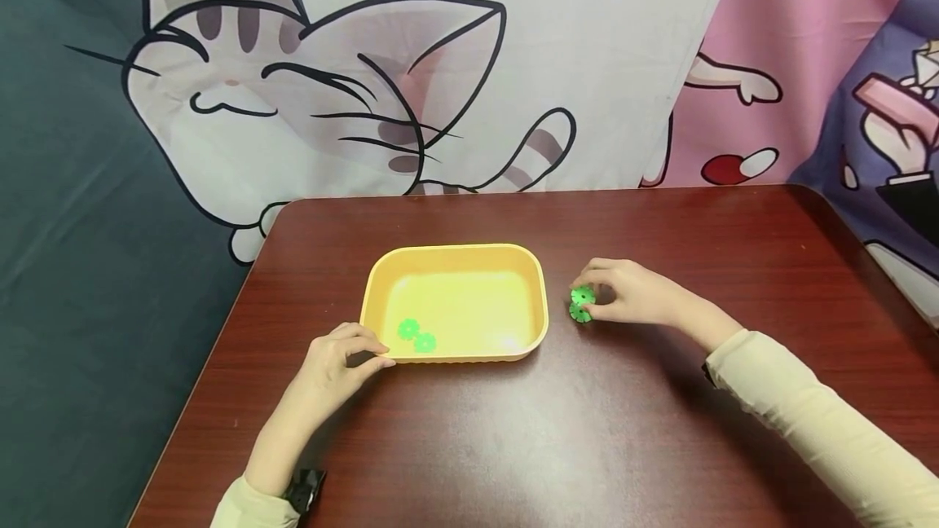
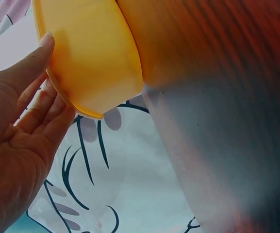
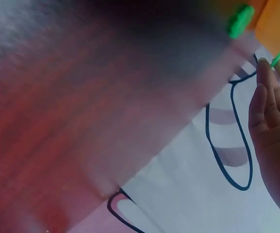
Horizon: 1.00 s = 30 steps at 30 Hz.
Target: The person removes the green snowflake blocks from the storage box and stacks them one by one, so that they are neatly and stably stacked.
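Notched green plastic-looking disc (image 1: 583, 295), right of centre in the head view, is pinched in the right grip (image 1: 627, 293); judged light, stiff, best held by opposite edges, while the left grip (image 1: 339, 358) clamps the rim of the yellow round-cornered plastic-looking tray (image 1: 455, 261).

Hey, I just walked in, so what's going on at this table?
A person is handling small green flower-shaped pieces. Their left hand holds the rim of a yellow tray at its near left corner. To the tray's right, their right hand pinches one green piece, with a second piece close by. Two other pieces lie inside the tray.
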Each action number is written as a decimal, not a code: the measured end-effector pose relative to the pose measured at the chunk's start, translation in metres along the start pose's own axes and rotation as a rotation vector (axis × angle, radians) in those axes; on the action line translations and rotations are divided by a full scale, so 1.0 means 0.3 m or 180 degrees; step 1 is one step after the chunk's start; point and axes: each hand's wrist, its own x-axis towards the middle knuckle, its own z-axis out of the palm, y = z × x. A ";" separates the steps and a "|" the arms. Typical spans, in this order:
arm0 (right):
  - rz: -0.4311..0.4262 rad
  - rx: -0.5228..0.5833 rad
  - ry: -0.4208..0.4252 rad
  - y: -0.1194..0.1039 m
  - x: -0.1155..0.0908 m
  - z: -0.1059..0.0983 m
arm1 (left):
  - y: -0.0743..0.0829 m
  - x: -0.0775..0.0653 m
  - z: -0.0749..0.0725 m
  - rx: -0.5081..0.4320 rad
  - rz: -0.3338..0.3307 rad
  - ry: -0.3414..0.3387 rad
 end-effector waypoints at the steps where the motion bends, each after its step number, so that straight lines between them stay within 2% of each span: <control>1: -0.0013 -0.0005 -0.0005 0.002 -0.003 0.007 | 0.000 0.000 0.000 -0.0004 -0.0003 -0.0001; 9: -0.0020 -0.0030 -0.0059 0.008 -0.018 0.048 | -0.003 -0.002 0.005 -0.0035 0.0027 0.0028; 19: 0.0027 -0.0389 -0.0060 0.005 -0.022 0.064 | -0.005 -0.003 0.007 -0.0008 0.0041 0.0041; 30: 0.0004 -0.0422 -0.0066 0.013 -0.016 0.077 | -0.005 -0.002 0.006 -0.0017 0.0011 0.0047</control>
